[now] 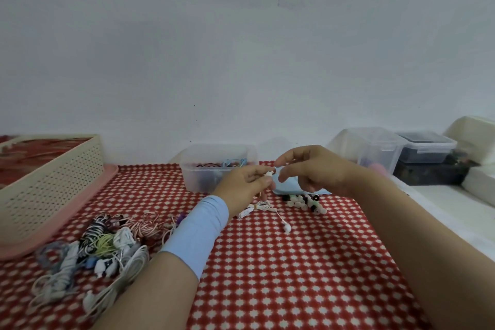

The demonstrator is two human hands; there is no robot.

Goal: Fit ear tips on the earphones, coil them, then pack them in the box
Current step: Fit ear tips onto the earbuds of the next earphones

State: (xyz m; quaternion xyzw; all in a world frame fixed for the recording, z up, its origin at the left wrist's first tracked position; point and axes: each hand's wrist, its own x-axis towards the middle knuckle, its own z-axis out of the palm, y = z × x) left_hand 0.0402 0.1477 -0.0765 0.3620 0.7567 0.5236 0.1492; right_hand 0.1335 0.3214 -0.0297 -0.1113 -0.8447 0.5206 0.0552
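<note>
Forearms (150,292) nearest; left fingers (258,179) pinch an earbud (268,173), right fingers (288,173) relaxed beside it.

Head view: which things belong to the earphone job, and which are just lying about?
Job: white earphones, ear tips, clear box, earphone pile.
Lying about: cream basket, pink tray, clear tub, dark lidded tub.

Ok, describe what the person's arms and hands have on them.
A wide light blue fabric band wraps the left forearm behind the wrist; the arm is bare on either side of it. The right arm is bare, no sleeve. Neither the left hand nor the right hand wears a glove.
</note>
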